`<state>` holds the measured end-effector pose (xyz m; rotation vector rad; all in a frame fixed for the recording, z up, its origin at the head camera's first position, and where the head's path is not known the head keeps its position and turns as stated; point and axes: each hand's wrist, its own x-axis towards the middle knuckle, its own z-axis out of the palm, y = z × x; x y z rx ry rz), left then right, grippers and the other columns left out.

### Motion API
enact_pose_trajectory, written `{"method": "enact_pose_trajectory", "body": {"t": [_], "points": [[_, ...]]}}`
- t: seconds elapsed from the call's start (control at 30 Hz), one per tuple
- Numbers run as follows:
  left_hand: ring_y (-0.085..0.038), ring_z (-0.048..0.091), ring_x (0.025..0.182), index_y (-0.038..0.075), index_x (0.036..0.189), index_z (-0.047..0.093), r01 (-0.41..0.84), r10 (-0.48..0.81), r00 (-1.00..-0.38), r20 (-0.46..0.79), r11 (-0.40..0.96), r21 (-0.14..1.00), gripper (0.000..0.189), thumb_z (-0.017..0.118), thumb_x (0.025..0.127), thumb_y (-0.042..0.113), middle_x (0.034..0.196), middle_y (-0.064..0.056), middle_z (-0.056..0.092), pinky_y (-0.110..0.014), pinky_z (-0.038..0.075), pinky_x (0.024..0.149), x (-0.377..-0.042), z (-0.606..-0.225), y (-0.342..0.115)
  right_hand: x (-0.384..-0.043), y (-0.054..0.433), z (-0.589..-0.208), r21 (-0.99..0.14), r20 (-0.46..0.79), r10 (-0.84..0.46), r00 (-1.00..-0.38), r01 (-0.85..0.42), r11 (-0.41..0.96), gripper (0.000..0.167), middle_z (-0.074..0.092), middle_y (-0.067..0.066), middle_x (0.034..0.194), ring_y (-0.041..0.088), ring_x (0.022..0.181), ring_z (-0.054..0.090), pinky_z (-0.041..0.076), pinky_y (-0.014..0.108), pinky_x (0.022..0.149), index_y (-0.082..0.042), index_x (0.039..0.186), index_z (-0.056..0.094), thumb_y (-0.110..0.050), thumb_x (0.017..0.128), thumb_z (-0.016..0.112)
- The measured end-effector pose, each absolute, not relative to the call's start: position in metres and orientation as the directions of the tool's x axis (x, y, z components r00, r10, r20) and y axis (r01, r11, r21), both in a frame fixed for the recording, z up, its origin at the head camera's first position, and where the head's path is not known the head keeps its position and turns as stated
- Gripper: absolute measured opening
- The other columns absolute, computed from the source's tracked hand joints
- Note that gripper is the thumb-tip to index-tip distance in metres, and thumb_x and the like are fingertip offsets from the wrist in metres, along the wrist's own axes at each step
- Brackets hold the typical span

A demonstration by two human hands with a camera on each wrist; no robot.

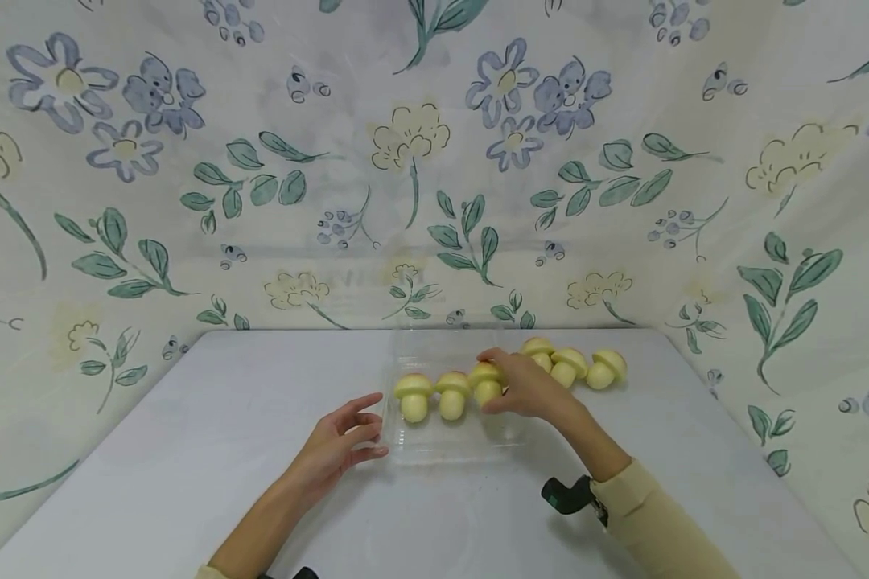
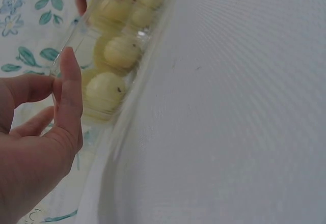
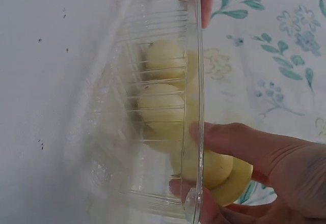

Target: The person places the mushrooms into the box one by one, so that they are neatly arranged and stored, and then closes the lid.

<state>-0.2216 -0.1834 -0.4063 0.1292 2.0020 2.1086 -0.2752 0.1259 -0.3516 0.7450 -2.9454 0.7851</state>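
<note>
A clear plastic container (image 1: pixel 442 450) lies on the white table. Two yellow mushroom-shaped pieces (image 1: pixel 414 408) with reddish tops stand side by side within it, stems toward me. To their right, my right hand (image 1: pixel 532 388) grips a third mushroom-shaped piece (image 1: pixel 488 392) between thumb and fingers, inside the container's right part. The right wrist view shows this piece (image 3: pixel 216 168) partly behind the ribbed clear wall. My left hand (image 1: pixel 336 446) is at the container's left side, fingers loosely extended. In the left wrist view its fingertips are right at the clear rim.
Just beyond my right hand, three more mushroom-shaped pieces (image 1: pixel 568 368) sit close together on the table (image 1: pixel 666 450), one partly covered by the hand. A floral-patterned cloth (image 1: pixel 362 185) hangs behind the table's far edge. A black wrist device (image 1: pixel 568 496) is on the right forearm.
</note>
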Motion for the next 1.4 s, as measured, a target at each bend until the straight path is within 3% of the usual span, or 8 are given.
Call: {"method": "enact_pose_trajectory", "body": {"t": [0.17,0.4,0.57,0.8,1.0,1.1,1.23,1.4], "points": [[-0.011,0.055,0.09,0.003,0.15,0.034,-0.103,0.227,-0.97,-0.092,-0.038,0.994,0.061,0.058,0.094,0.002,0.106,-0.002,0.05,-0.032,0.06,0.085,-0.222,-0.405,-0.183,-0.278,0.123,-0.35,-0.454,0.089,-0.403,-0.911,-0.397,0.798,0.073,0.06,0.009,0.132,0.025,0.114,0.058,0.051,0.042,0.096,-0.01,0.139,0.048,-0.023,0.077,0.084],[-0.011,0.055,0.089,0.003,0.15,0.034,-0.095,0.229,-0.97,-0.084,-0.037,0.995,0.061,0.058,0.094,0.001,0.105,-0.001,0.05,-0.032,0.06,0.084,-0.224,-0.404,-0.182,-0.279,0.119,-0.349,-0.489,0.028,-0.339,-0.94,-0.309,0.816,0.074,0.059,0.013,0.126,0.014,0.075,0.059,0.052,0.025,0.064,-0.013,0.14,0.048,-0.019,0.076,0.085],[-0.011,0.055,0.088,0.003,0.15,0.033,-0.099,0.231,-0.969,-0.086,-0.042,0.994,0.061,0.057,0.094,0.0,0.104,-0.001,0.05,-0.032,0.06,0.084,-0.226,-0.404,-0.181,-0.28,0.116,-0.349,-0.493,0.004,-0.313,-0.95,-0.274,0.826,0.068,0.057,0.018,0.124,0.013,0.063,0.06,0.051,0.024,0.057,-0.015,0.138,0.051,-0.016,0.078,0.083],[-0.011,0.055,0.088,0.003,0.15,0.033,-0.095,0.231,-0.97,-0.081,-0.048,0.994,0.061,0.057,0.094,0.0,0.104,-0.001,0.05,-0.032,0.06,0.084,-0.227,-0.404,-0.181,-0.281,0.116,-0.35,-0.441,0.044,-0.326,-0.945,-0.311,0.842,0.063,0.06,0.015,0.119,0.015,0.076,0.057,0.049,0.027,0.066,-0.015,0.134,0.054,-0.017,0.078,0.082],[-0.011,0.054,0.09,0.002,0.151,0.032,-0.105,0.235,-0.967,-0.094,-0.036,0.994,0.063,0.059,0.094,0.003,0.105,-0.001,0.05,-0.032,0.06,0.086,-0.223,-0.405,-0.182,-0.277,0.12,-0.351,-0.455,0.062,-0.34,-0.938,-0.33,0.827,0.062,0.062,0.013,0.122,0.022,0.101,0.059,0.053,0.036,0.082,-0.015,0.133,0.056,-0.018,0.078,0.083],[-0.012,0.054,0.09,0.003,0.151,0.032,-0.115,0.23,-0.968,-0.105,-0.03,0.993,0.062,0.059,0.095,0.003,0.106,-0.002,0.049,-0.032,0.06,0.086,-0.221,-0.406,-0.182,-0.274,0.124,-0.351,-0.485,0.076,-0.357,-0.931,-0.347,0.803,0.061,0.06,0.016,0.126,0.021,0.099,0.062,0.055,0.034,0.08,-0.014,0.133,0.056,-0.018,0.078,0.083],[-0.012,0.054,0.09,0.004,0.149,0.035,-0.113,0.215,-0.971,-0.104,-0.033,0.993,0.06,0.059,0.095,0.003,0.106,-0.003,0.049,-0.032,0.06,0.085,-0.221,-0.405,-0.182,-0.271,0.132,-0.348,-0.532,0.125,-0.364,-0.923,-0.372,0.761,0.059,0.056,0.019,0.13,0.018,0.086,0.068,0.057,0.027,0.07,-0.013,0.134,0.055,-0.017,0.081,0.081],[-0.012,0.054,0.09,0.004,0.149,0.035,-0.114,0.208,-0.972,-0.106,-0.027,0.993,0.06,0.059,0.095,0.003,0.106,-0.003,0.049,-0.032,0.06,0.085,-0.221,-0.405,-0.183,-0.269,0.149,-0.347,-0.549,0.181,-0.335,-0.924,-0.378,0.745,0.052,0.058,0.018,0.128,0.021,0.088,0.07,0.059,0.028,0.069,-0.012,0.132,0.056,-0.018,0.085,0.077]]}}
